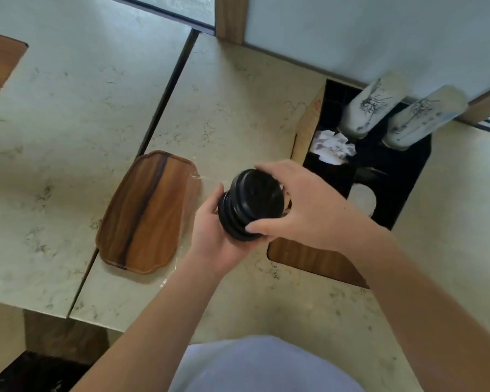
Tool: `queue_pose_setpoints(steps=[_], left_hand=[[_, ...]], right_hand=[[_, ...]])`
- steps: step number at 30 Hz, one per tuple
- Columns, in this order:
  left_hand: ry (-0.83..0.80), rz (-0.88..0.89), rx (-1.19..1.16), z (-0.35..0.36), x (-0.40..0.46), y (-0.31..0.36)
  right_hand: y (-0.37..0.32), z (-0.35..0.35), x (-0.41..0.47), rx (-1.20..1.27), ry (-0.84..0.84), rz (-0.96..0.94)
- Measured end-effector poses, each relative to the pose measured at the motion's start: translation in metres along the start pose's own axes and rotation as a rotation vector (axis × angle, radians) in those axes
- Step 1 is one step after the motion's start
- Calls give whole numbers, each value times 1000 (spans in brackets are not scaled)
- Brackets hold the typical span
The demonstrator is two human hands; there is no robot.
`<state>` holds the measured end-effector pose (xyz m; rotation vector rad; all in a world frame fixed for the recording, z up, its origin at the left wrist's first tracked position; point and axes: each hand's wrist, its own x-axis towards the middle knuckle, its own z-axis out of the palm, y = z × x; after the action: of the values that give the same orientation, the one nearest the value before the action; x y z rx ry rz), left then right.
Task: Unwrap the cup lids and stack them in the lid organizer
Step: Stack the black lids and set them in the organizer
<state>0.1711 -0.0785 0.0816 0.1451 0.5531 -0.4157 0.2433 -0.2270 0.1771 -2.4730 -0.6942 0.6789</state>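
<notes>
Cupping the stack of black cup lids point(252, 205) from below, your left hand point(218, 236) grips it — your right hand point(303, 205) clamps its top, beside the lid organizer point(393, 176).

organizer point(334, 258) front hidden by forearm

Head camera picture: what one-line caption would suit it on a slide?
Both hands, left and right, hold a stack of black cup lids beside the wooden lid organizer.
</notes>
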Motion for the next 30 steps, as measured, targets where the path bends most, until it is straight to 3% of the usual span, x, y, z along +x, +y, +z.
queue_pose_setpoints(steps=[8, 16, 22, 25, 30], left_hand=[[91, -26, 92, 5, -30, -76], [71, -30, 205, 2, -49, -112], [0, -185, 416, -9, -53, -123], [42, -236, 589, -11, -52, -126], [94, -187, 695, -5, -51, -129]], right_hand=[[7, 35, -95, -80, 69, 62], [15, 51, -141, -23, 126, 67], [31, 52, -160, -71, -4, 58], [44, 56, -166, -77, -103, 44], [69, 61, -170, 136, -117, 25]])
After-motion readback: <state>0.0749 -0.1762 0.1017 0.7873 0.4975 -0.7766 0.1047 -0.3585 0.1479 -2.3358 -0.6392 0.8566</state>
